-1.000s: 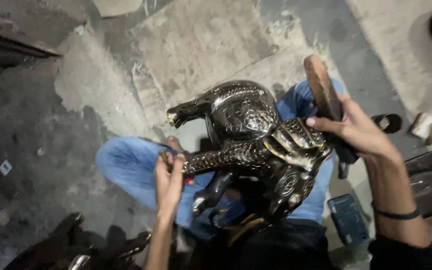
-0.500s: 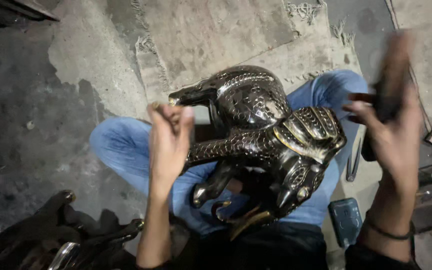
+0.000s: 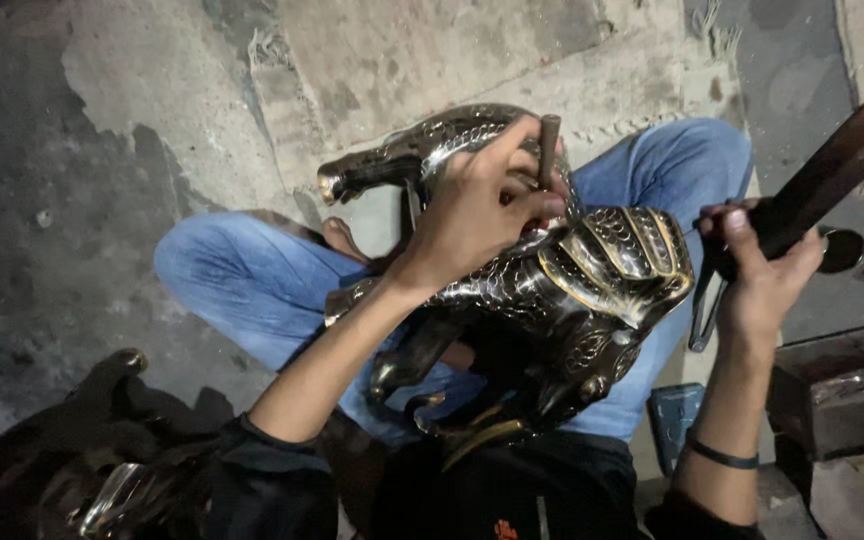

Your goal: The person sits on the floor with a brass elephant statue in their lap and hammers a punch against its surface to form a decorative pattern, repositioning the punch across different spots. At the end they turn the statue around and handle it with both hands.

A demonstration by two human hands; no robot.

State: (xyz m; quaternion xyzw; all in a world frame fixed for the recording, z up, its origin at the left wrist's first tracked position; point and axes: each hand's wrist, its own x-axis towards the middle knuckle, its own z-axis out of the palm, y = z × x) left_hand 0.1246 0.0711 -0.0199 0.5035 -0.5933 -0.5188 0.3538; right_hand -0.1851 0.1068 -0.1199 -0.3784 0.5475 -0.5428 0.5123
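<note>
I see the metal elephant figure (image 3: 552, 290) lying across my lap on the blue jeans (image 3: 252, 280), over the concrete floor (image 3: 152, 120); its long axis runs from upper left to lower right, the ornamented head end low and to the right. My left hand (image 3: 482, 215) rests on top of its back, fingers curled shut round a small punch (image 3: 548, 150) that stands nearly upright, tip down on the metal; my right hand (image 3: 762, 275) is off to the right of the figure, clenched on a dark wooden mallet handle (image 3: 832, 170) that slants up and away to the upper right; so the punch lies left of and slightly above the right hand, and the left hand is the nearer to the figure.
</note>
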